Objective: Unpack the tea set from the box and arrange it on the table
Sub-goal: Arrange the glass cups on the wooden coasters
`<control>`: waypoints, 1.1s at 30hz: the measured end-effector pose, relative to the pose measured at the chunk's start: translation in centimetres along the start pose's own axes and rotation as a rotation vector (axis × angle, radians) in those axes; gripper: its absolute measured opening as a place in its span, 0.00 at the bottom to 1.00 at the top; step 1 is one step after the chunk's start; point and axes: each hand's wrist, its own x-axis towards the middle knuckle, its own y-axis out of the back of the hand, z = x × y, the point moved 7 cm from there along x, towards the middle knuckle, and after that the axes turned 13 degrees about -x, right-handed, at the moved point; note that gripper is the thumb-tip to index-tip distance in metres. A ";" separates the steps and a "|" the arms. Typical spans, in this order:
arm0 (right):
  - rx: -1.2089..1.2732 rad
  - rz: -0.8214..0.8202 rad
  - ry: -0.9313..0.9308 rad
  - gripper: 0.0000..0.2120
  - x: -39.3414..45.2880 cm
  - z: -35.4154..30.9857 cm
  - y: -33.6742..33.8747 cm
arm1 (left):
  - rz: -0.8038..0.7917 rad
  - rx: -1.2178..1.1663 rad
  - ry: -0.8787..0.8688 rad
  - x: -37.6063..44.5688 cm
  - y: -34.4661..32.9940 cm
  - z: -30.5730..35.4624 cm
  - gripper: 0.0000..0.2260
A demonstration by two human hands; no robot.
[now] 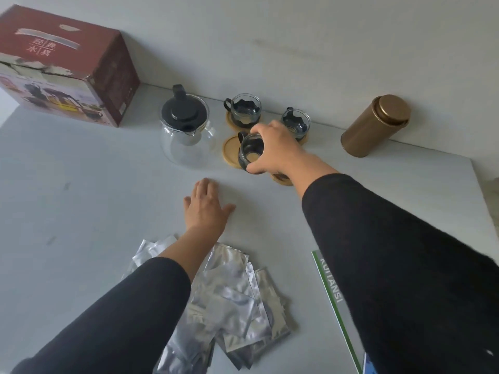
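A glass teapot (186,130) with a black lid stands near the wall. Right of it, two glass cups with black holders (244,109) (295,122) rest on wooden coasters. My right hand (275,149) grips a third glass cup (249,153) from above, held just over a bare wooden coaster (231,151). Another coaster (282,179) peeks out under my right wrist. My left hand (206,206) lies flat on the table with fingers apart, holding nothing. The red tea set box (67,66) sits at the far left against the wall.
A gold cylindrical tin (376,125) stands at the back right. A pile of silver foil packets (229,300) lies near the front edge under my left forearm. A white and green leaflet (334,300) lies at the front right. The grey table (81,198) meets a wall behind.
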 end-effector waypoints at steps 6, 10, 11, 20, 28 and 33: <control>0.038 0.040 -0.030 0.39 3.3 0.1 0.1 | -0.076 0.044 0.090 0.9 0.0 0.3 0.30; 0.068 0.028 -0.047 0.41 4.5 0.3 -0.3 | -0.123 0.091 0.121 1.2 -0.2 0.6 0.32; 0.058 0.021 -0.037 0.41 4.7 0.2 -0.4 | -0.131 0.100 0.124 1.3 -0.2 0.6 0.32; -0.006 0.013 0.025 0.40 6.2 -1.3 -2.2 | -0.154 0.121 0.127 1.9 -0.2 0.6 0.34; -0.034 -0.006 0.033 0.40 6.6 -1.0 -3.0 | -0.149 0.132 0.120 1.9 -0.2 0.6 0.33; -0.037 -0.011 0.069 0.38 6.3 -1.3 -3.3 | -0.152 0.141 0.110 1.9 -0.3 0.6 0.34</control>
